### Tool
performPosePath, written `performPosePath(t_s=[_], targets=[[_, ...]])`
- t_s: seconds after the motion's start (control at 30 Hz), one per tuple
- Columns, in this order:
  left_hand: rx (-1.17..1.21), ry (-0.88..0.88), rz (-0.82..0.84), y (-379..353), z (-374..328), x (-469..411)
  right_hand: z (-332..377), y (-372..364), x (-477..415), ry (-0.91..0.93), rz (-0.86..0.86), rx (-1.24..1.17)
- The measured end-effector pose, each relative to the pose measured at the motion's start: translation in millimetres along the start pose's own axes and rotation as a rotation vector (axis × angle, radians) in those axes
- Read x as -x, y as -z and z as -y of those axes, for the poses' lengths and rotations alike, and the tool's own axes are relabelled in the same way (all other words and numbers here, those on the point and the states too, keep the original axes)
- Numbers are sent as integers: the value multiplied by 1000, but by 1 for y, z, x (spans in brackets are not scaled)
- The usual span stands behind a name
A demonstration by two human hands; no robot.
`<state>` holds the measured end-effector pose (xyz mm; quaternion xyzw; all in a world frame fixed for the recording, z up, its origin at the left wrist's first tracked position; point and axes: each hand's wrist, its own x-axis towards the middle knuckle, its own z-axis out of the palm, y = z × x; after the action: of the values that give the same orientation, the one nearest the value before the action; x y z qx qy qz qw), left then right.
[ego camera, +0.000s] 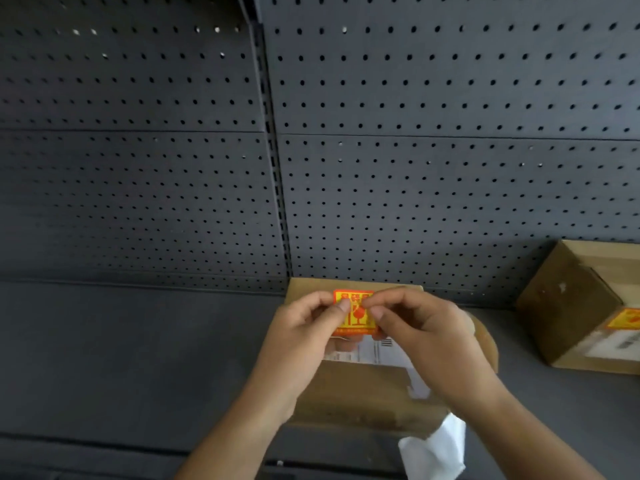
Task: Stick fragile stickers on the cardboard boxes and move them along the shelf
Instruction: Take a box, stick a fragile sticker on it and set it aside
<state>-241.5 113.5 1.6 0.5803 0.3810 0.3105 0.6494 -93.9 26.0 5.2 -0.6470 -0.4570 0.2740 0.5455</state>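
An orange and yellow fragile sticker (pixel 356 315) is pinched from both sides above a cardboard box (pixel 363 393) on the dark shelf. My left hand (pixel 308 330) grips the sticker's left edge with thumb and fingers. My right hand (pixel 415 323) grips its right edge the same way. The box under my hands carries a white shipping label (pixel 372 353). Whether the sticker touches the box top is hidden by my fingers. A second cardboard box (pixel 568 306) stands at the right, with a fragile sticker (pixel 625 318) on its top.
Grey pegboard (pixel 415 150) forms the back wall behind the shelf (pixel 138 348). A white piece of paper or plastic (pixel 436 448) hangs near the box's front right corner, below my right wrist. The shelf's front edge runs along the bottom of the view.
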Motion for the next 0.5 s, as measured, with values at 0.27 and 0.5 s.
performPosePath(t_s=[0.27, 0.5], targets=[[-406, -92, -124, 46, 11, -49, -9, -41, -59, -53, 96, 155], [-630, -141, -154, 55, 9, -76, -23, -56, -86, -16, 91, 382]])
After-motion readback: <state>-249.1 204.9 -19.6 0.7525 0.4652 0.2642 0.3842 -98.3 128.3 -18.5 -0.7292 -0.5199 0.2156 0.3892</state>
